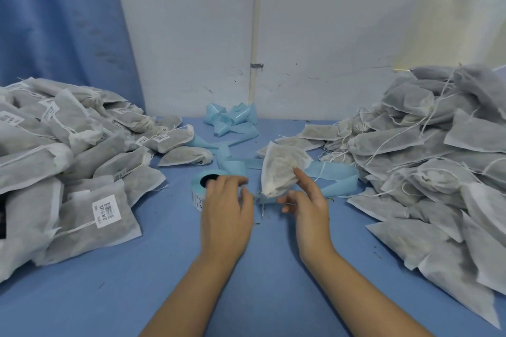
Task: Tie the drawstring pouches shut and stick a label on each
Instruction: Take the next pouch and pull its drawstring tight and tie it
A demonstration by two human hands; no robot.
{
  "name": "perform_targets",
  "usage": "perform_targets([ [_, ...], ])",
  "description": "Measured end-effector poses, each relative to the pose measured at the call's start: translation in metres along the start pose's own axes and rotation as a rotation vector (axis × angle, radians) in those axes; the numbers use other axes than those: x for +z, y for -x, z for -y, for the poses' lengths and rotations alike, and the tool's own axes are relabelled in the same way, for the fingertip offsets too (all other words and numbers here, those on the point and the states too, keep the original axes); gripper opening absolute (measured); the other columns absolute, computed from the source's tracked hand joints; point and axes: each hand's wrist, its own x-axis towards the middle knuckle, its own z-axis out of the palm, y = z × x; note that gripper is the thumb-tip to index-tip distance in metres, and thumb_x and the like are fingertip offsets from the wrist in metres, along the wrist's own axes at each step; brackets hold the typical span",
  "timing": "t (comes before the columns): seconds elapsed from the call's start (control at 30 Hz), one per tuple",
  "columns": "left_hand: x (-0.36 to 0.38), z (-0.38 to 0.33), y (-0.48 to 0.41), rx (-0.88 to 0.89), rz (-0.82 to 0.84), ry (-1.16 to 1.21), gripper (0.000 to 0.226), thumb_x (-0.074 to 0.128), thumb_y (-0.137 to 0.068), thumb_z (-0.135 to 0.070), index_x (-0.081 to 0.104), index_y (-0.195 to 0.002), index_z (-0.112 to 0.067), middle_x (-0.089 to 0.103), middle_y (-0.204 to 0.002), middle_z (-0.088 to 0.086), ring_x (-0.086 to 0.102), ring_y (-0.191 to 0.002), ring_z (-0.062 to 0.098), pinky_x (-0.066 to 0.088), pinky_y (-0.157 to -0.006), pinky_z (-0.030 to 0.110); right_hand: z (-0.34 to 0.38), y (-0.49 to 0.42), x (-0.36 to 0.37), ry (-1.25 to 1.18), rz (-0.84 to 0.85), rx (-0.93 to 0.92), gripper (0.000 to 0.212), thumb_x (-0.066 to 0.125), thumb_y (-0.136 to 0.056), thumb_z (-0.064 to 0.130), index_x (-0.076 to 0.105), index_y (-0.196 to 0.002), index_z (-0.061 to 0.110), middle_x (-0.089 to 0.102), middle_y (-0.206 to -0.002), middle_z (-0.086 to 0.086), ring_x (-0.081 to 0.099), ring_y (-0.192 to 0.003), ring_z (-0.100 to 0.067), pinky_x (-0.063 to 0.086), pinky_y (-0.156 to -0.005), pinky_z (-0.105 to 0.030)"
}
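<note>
Risk: pouch tipped off right hand index fingertip, contact being slight (pinch on string cannot be told). Left hand, fingers relaxed, is laid over label roll. Pouch long axis is held near-upright, gathered neck pointed down beside right thumb.

Upright pouch in right hand

Counting: one pouch sitting in grip; one roll lying just left; two heaps flanking: left heap, right heap.
</note>
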Motion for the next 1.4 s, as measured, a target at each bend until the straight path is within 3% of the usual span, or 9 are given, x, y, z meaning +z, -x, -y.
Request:
perform_targets([
  [0.1, 0.009, -0.016, 0.007, -0.340, 0.266, 0.628, 0.017, 0.049, -0.095, -0.011, 0.062, -0.106, -0.016, 0.065, -0.076, 0.005, 0.057, -0.056, 0.013, 0.041, -0.050, 0.017, 0.000, -0.001, -0.001, 0.005, 0.007, 0.033, 0.046, 0.042, -0.090, -0.004, 0.057, -0.124, 0.023, 0.063, -0.058, 0.004, 0.053, -0.056, -0.012, 0.045, -0.058, -0.021],
  [0.17, 0.014, -0.019, 0.008, -0.429, 0.318, 0.793, 0.024, 0.048, -0.094, -0.003, 0.060, -0.111, -0.015, 0.068, -0.082, 0.004, 0.060, -0.056, 0.020, 0.045, -0.048, 0.026, 0.000, -0.001, -0.001, 0.002, 0.024, 0.047, 0.045, 0.040, -0.092, -0.002, 0.057, -0.123, 0.026, 0.059, -0.055, -0.003, 0.052, -0.048, -0.009, 0.045, -0.052, -0.017],
  [0.27, 0.015, -0.019, 0.006, -0.413, 0.285, 0.779, 0.034, 0.054, -0.087, 0.006, 0.059, -0.106, -0.023, 0.068, -0.098, -0.013, 0.061, -0.058, 0.019, 0.050, -0.055, 0.031, 0.000, -0.001, -0.001, 0.009, 0.041, 0.047, 0.046, 0.038, -0.092, -0.003, 0.057, -0.119, 0.029, 0.061, -0.052, -0.001, 0.053, -0.045, -0.008, 0.043, -0.049, -0.015],
  [0.47, 0.012, -0.016, 0.005, -0.459, 0.099, 0.783, 0.011, 0.071, -0.084, -0.013, 0.061, -0.088, -0.016, 0.067, -0.065, -0.001, 0.057, -0.047, 0.009, 0.046, -0.046, 0.018, -0.007, -0.002, 0.000, 0.173, 0.069, 0.034, 0.051, 0.040, -0.087, -0.004, 0.060, -0.122, 0.028, 0.068, -0.064, 0.008, 0.055, -0.056, -0.012, 0.044, -0.057, -0.023],
  [0.6, 0.010, -0.013, -0.001, -0.582, 0.053, 0.868, 0.020, 0.069, -0.085, -0.020, 0.056, -0.082, -0.005, 0.064, -0.054, 0.001, 0.055, -0.042, 0.012, 0.046, -0.043, 0.020, -0.005, 0.001, 0.001, 0.182, 0.113, -0.030, 0.055, 0.042, -0.089, -0.005, 0.050, -0.121, 0.040, 0.065, -0.105, 0.021, 0.061, -0.060, -0.013, 0.047, -0.058, -0.022],
  [0.7, 0.009, -0.011, -0.002, -0.625, 0.071, 0.953, 0.019, 0.060, -0.092, -0.020, 0.060, -0.082, -0.004, 0.062, -0.054, 0.002, 0.055, -0.042, 0.012, 0.045, -0.042, 0.020, -0.004, 0.003, 0.002, 0.188, 0.118, -0.047, 0.055, 0.042, -0.090, -0.005, 0.044, -0.123, 0.038, 0.058, -0.115, 0.020, 0.062, -0.059, -0.012, 0.049, -0.058, -0.021],
  [1.03, 0.006, -0.005, -0.003, -0.584, 0.253, 1.084, 0.032, 0.042, -0.091, 0.001, 0.072, -0.095, -0.010, 0.053, -0.055, 0.004, 0.050, -0.048, 0.011, 0.043, -0.052, 0.023, 0.002, 0.008, 0.002, 0.166, 0.105, -0.032, 0.028, 0.044, -0.086, -0.008, 0.063, -0.080, 0.011, 0.067, -0.076, -0.001, 0.054, -0.051, -0.007, 0.043, -0.051, -0.015],
  [1.2, 0.007, -0.005, -0.003, -0.522, 0.351, 0.996, 0.039, 0.045, -0.088, 0.003, 0.071, -0.104, -0.021, 0.050, -0.053, 0.004, 0.046, -0.049, 0.013, 0.040, -0.051, 0.021, 0.006, 0.011, 0.003, 0.157, 0.207, -0.101, 0.025, 0.051, -0.091, 0.001, 0.073, -0.088, 0.012, 0.073, -0.080, 0.003, 0.061, -0.072, 0.000, 0.044, -0.066, -0.012],
  [1.4, 0.011, -0.009, 0.002, -0.361, 0.410, 0.865, 0.038, 0.046, -0.090, 0.007, 0.065, -0.111, -0.018, 0.046, -0.050, 0.003, 0.043, -0.046, 0.013, 0.039, -0.047, 0.019, 0.009, 0.009, 0.002, 0.037, 0.142, -0.003, 0.020, 0.059, -0.089, 0.005, 0.072, -0.075, 0.012, 0.069, -0.069, 0.004, 0.058, -0.062, -0.001, 0.042, -0.059, -0.012],
])
